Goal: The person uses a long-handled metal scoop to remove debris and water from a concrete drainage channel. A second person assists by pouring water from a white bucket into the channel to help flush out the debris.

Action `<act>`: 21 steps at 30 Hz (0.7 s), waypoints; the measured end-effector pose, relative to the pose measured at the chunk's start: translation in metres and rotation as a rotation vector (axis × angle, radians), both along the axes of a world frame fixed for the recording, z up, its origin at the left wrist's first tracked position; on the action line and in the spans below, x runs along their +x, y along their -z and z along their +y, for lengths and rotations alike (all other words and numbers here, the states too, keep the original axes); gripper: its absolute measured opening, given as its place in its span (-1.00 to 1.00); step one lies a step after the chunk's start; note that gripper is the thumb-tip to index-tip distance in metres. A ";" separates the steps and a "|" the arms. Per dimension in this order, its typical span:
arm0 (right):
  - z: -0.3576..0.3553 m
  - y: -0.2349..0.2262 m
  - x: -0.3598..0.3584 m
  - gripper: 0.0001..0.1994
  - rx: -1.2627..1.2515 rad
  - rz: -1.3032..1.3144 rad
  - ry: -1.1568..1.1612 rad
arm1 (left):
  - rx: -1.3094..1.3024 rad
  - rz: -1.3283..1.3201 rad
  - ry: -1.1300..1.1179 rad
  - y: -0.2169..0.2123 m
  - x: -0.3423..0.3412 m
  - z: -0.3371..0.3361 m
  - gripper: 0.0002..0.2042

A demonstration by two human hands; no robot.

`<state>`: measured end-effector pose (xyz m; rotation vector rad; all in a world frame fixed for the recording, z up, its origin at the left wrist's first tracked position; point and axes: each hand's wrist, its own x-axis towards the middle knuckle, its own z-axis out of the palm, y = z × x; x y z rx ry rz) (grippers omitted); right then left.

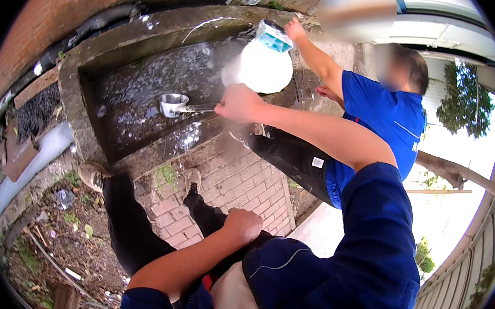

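Note:
My right hand (240,104) is closed around the thin handle of a metal dipper (172,105). The dipper's round bowl hangs out to the left, over the wet basin (154,83). Just beyond my right hand stands a white bucket (261,72), washed out by glare. A teal and white packet or box (274,37) is at the bucket's far rim. A co-worker's hand (294,29) is beside it, near a dark object that I cannot make out. My left hand (242,224) rests as a fist on my bent leg, with nothing seen in it.
A raised concrete rim (85,118) borders the basin. My feet are at its near edge, by brick paving (222,197). A co-worker in a blue shirt (380,100) crouches at the right. Soil and litter (63,250) lie at the left, beside a pale pipe-like piece (33,165).

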<state>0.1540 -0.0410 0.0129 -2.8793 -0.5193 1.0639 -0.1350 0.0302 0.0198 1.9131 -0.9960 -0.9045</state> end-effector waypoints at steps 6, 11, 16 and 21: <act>0.009 -0.023 -0.006 -0.61 0.015 0.033 0.071 | 0.031 0.031 0.065 -0.009 0.004 0.001 -0.72; 0.000 -0.028 -0.008 -0.65 0.015 0.020 0.084 | 0.037 -0.031 0.160 -0.008 -0.002 0.000 -0.72; -0.011 -0.016 -0.019 -0.63 0.095 -0.054 0.101 | 0.042 -0.083 0.183 -0.011 -0.002 0.001 -0.75; -0.005 -0.019 -0.017 -0.64 0.081 -0.045 0.100 | 0.019 -0.101 0.196 -0.011 0.000 0.002 -0.75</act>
